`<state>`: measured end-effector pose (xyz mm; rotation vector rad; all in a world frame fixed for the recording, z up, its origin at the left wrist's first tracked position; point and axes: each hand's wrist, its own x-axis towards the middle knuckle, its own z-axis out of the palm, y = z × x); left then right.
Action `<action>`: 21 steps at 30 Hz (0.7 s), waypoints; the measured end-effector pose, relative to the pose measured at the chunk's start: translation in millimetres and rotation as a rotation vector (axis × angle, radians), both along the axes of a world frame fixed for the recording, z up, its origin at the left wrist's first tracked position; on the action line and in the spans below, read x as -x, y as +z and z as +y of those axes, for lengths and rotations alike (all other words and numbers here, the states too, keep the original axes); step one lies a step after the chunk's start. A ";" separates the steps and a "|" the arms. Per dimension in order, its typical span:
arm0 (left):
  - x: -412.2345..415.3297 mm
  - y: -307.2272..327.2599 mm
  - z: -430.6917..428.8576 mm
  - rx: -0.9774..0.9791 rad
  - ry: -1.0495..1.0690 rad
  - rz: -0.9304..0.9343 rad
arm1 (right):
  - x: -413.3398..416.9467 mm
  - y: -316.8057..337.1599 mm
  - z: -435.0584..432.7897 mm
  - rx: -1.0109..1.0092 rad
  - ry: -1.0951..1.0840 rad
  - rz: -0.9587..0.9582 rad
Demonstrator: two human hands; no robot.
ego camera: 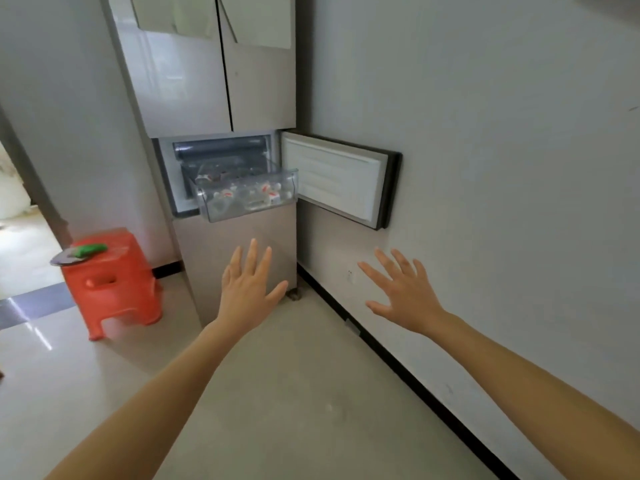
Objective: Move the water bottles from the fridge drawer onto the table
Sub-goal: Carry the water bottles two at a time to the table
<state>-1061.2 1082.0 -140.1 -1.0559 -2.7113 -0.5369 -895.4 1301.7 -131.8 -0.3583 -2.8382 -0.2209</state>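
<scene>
Both hands are empty and spread wide, fingers apart, palms turned away from the camera. The left hand (247, 284) is stretched out in front of the lower panel of the fridge (221, 81), below the pulled-out drawer and clear of it. The right hand (403, 289) reaches toward the wall (485, 133) on the right, just under the open door. Neither hand touches anything.

Above the left hand, the clear plastic drawer (247, 194) sticks out from an open middle compartment of the fridge. Inside it lie several small water bottles (239, 194) with red-and-white labels, heaped on their sides; their exact number cannot be told through the blurred plastic. The small compartment door (337, 178) is swung fully open to the right, its white inner face toward the camera, lying close against the wall.

To the left of the fridge, an orange plastic stool (112, 282) stands on the pale tiled floor (277, 393). On its seat rests a round metal lid (67, 258) with a green object (90, 250) lying on it.
</scene>
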 end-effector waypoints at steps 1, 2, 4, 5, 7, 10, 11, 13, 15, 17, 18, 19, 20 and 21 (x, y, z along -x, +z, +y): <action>9.9 0.9 19.4 0.000 -0.001 0.005 | 10.5 1.4 19.1 0.006 -0.005 -0.012; 19.2 2.9 35.6 -0.002 -0.003 0.009 | 21.1 3.9 35.5 0.010 0.002 -0.020; 38.6 8.9 67.6 -0.007 0.010 0.021 | 44.6 11.4 70.3 0.012 0.020 -0.032; 52.2 12.3 85.7 -0.016 0.034 0.023 | 61.7 18.2 90.8 0.009 0.050 -0.041; 73.7 16.4 105.7 -0.047 0.082 0.007 | 89.8 22.8 117.7 0.010 0.100 -0.065; 99.0 12.2 120.9 -0.093 0.163 -0.029 | 126.6 20.5 145.4 0.045 0.116 -0.044; 102.7 9.1 122.0 -0.098 0.188 -0.039 | 136.4 18.4 148.2 0.063 0.126 -0.070; 112.6 1.7 123.6 -0.129 0.233 -0.053 | 162.2 7.4 156.6 0.087 0.185 -0.098; 130.0 -4.1 122.8 -0.165 0.287 -0.066 | 185.3 0.6 162.4 0.090 0.231 -0.143; 155.7 -9.2 121.8 -0.194 0.343 -0.064 | 218.7 -3.0 170.7 0.093 0.257 -0.141; 169.6 -13.2 120.1 -0.196 0.366 -0.060 | 237.4 -4.0 173.2 0.100 0.266 -0.155; 185.3 -17.6 118.0 -0.203 0.388 -0.062 | 256.7 -5.0 175.6 0.116 0.283 -0.163; 201.8 -21.3 116.5 -0.216 0.405 -0.057 | 275.3 -5.2 178.1 0.114 0.305 -0.129; 220.7 -24.0 115.3 -0.229 0.422 -0.053 | 296.2 -5.5 181.8 0.112 0.316 -0.111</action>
